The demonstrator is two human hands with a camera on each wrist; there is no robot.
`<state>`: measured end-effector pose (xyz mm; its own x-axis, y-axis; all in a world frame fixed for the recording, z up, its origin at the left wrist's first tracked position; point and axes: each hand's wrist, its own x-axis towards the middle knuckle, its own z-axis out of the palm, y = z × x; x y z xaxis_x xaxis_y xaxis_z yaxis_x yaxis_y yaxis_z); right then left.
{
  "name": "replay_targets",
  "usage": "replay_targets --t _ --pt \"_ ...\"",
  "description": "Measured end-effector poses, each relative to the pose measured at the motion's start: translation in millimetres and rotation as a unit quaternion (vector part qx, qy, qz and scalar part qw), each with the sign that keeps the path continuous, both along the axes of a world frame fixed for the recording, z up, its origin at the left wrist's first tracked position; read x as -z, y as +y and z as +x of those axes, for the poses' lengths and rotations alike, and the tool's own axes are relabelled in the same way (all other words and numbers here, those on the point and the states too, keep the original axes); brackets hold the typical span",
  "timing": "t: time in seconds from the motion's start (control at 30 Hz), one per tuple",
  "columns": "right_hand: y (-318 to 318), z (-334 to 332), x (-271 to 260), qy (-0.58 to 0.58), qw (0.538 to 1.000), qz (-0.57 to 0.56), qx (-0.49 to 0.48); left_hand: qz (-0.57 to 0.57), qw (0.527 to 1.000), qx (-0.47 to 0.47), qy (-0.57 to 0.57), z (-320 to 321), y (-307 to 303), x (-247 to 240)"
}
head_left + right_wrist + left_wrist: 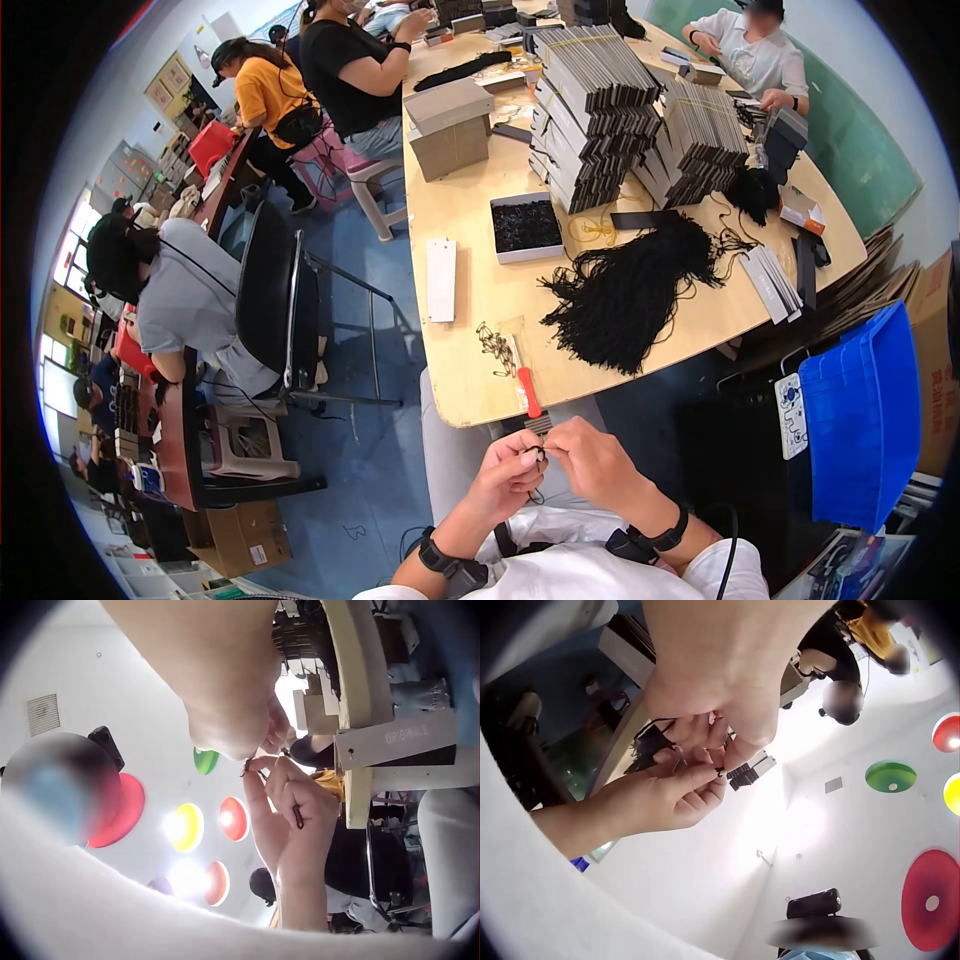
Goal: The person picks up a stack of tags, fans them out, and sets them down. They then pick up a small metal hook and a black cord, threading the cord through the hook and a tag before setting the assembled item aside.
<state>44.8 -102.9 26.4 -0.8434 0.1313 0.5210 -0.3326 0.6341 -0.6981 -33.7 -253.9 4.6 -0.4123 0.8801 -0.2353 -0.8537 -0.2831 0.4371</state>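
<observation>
In the head view, my left hand (505, 478) and right hand (603, 470) meet in front of the table's near edge. Fingertips of both hands pinch a thin black cord (540, 453). Part of the cord (299, 817) loops out across the left hand's curled fingers in the right wrist view. Seen from the left wrist, the right hand's (656, 799) thumb and index finger close at the cord's tip, against the left fingertips. Just beyond the hands lie a red-handled tool (528, 392) and a pile of small brass-coloured pins (495, 348).
A large bundle of black cords (630, 290) spreads over the table (480, 290). Behind it stand a box of small black pieces (527, 225) and tall stacks of grey tags (595, 110). White tags (441, 280) lie left; a blue bin (865, 420) stands right. Other people sit around.
</observation>
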Motion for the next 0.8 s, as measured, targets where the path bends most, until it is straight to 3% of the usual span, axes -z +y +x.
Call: replay_targets --t 0.17,0.23,0.57,0.63,0.73,0.8 --pt "-3.9 -2.4 0.9 -0.018 0.996 -0.084 0.022 -0.069 0.99 -0.063 0.102 1.5 3.8 -9.9" --pt "-2.8 -3.2 4.0 -0.038 0.99 -0.133 0.019 -0.138 0.961 -0.105 0.214 1.8 5.8 -14.1" --pt "2.1 -7.1 -1.1 0.046 0.998 -0.006 0.035 -0.135 0.967 -0.111 0.185 -0.2 6.6 -16.9" --pt "2.0 -6.4 -2.2 0.055 0.998 0.005 0.037 -0.152 0.947 -0.134 0.248 0.6 4.6 -10.2" --pt "-0.4 -6.3 -5.5 0.054 0.997 -0.055 0.03 -0.173 0.924 -0.153 0.305 -0.7 4.9 -15.8" --pt "-2.8 -4.7 -3.0 0.002 0.987 -0.158 0.025 -0.186 0.921 -0.148 0.308 -0.2 4.5 -19.9"
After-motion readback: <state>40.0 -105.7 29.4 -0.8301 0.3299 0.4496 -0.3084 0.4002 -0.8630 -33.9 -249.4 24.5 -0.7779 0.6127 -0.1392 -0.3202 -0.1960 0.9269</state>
